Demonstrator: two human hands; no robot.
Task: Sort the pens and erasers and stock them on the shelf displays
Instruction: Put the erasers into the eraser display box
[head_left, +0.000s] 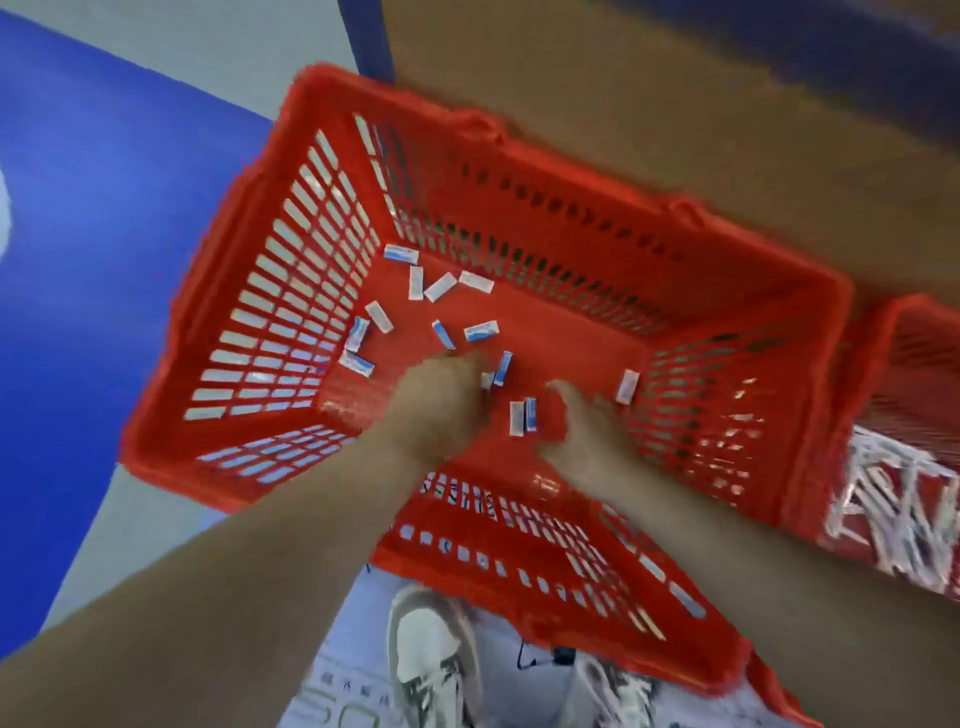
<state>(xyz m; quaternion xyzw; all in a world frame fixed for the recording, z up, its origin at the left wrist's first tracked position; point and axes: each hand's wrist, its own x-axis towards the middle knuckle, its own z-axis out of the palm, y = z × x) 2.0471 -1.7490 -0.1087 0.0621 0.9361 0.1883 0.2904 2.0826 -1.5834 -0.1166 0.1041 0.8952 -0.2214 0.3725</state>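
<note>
Though blur hides either grip, paired erasers (522, 418) lie pointing away, between left hand (441, 400) and right hand (584, 421), nearer the right.

This looks like a shop: a red shopping basket (519, 171) holds loose wrapped erasers (480, 331), and a second basket (883, 332) beside it holds many white packs (893, 499).

Motion blur smears the left hand (436, 405) and right hand (587, 423) inside the red basket (571, 171); their grips are unclear. Right of it, a second basket (872, 338) runs off frame. Print on the erasers (481, 331) is unreadable.
</note>
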